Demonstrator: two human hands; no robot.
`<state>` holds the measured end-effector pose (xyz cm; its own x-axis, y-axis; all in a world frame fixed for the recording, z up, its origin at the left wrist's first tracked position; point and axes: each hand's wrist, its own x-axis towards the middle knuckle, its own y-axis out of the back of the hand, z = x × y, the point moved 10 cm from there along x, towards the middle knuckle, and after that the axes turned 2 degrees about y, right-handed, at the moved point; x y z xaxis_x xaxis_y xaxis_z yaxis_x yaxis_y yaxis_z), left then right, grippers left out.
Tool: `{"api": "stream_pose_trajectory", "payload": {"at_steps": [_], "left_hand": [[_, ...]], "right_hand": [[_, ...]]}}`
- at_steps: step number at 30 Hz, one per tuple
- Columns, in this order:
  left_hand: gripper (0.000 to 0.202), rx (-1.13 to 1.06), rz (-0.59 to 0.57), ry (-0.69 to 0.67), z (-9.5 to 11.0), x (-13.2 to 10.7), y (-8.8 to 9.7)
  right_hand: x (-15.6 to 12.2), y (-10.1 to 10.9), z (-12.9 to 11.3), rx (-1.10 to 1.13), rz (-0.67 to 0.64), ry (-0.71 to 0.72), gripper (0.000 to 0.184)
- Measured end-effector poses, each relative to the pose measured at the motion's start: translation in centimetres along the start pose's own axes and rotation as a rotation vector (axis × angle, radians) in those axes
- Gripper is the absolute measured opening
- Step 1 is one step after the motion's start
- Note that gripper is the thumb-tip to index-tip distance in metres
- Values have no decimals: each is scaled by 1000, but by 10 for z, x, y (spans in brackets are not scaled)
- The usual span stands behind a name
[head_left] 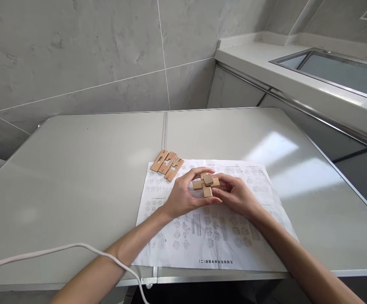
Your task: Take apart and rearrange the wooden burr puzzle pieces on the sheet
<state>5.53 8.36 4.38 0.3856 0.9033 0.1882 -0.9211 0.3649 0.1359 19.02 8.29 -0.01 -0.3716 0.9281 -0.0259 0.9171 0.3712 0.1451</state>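
A small wooden burr puzzle (208,181), made of interlocked pale blocks in a cross shape, is held above the paper between both hands. My left hand (188,190) curves round its left side, with fingertips at the back and the thumb along the front. From the right, my right hand (234,192) pinches the puzzle's right end between thumb and fingers. Three flat wooden pieces (167,164) with cut-out slots lie side by side just beyond my left hand, partly on the sheet's corner. The undersides of the puzzle are hidden.
A creased printed sheet (218,253) with many small diagrams lies under the hands on the white folding table (91,181). A white cable (60,245) crosses my left forearm. At the right stands a counter (249,52) with a sink (338,69); a grey tiled wall (91,46) rises behind.
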Motion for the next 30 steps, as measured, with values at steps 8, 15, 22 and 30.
{"api": "stream_pose_trajectory", "payload": {"at_steps": [8, 15, 22, 30], "left_hand": [[63, 6, 3, 41, -3, -1, 3], [62, 55, 15, 92, -12, -1, 5], [81, -72, 18, 191, -28, -4, 3], [82, 98, -29, 174, -28, -3, -2]], "right_hand": [[-2, 0, 0, -124, 53, 52, 21], [-2, 4, 0, -210, 108, 69, 20], [-1, 11, -6, -232, 125, 86, 23], [-1, 14, -15, -224, 143, 140, 22]]}}
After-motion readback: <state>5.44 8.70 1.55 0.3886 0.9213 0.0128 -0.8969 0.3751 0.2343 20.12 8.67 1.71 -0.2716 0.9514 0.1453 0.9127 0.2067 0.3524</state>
